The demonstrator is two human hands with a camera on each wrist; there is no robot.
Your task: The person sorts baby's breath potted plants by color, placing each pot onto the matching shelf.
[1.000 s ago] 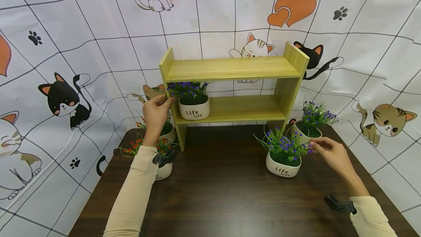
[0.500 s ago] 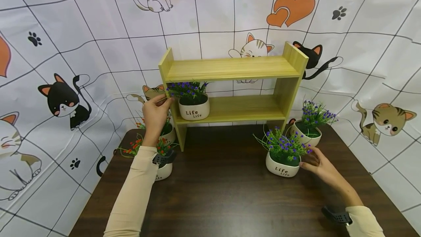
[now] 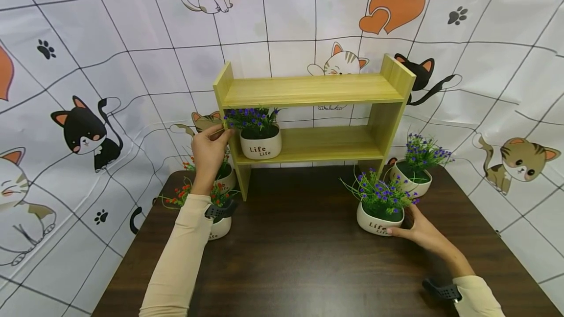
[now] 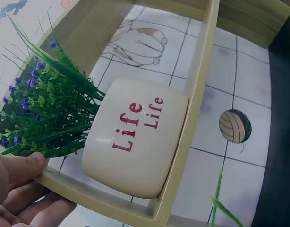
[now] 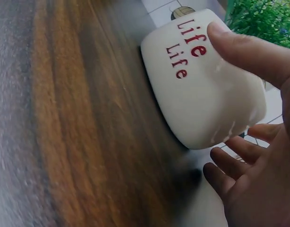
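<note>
A wooden shelf (image 3: 308,92) stands on the table, and my left hand (image 3: 209,153) grips its left side panel, thumb inside and fingers outside in the left wrist view. Just beside that thumb, a white pot (image 4: 135,137) of purple flowers sits on the lower board. At the right front, my right hand (image 3: 425,234) holds a second potted plant (image 3: 380,216) with purple flowers. Its thumb (image 5: 249,52) lies on the lettered front, and the fingers (image 5: 230,163) bend round the side. This pot stands on the table; part of its right side is hidden by the hand.
Another purple-flowered pot (image 3: 414,177) stands behind, at the right back corner. On the left, two pots with red flowers, the nearer one (image 3: 220,229) and one behind (image 3: 226,180), are partly hidden by my left arm. A cat-patterned wall covering (image 3: 291,13) surrounds the dark table (image 3: 299,268).
My right hand has moved left and down from between the two right pots onto the front one, its thumb now on the pot's front. The left hand stays on the shelf.
</note>
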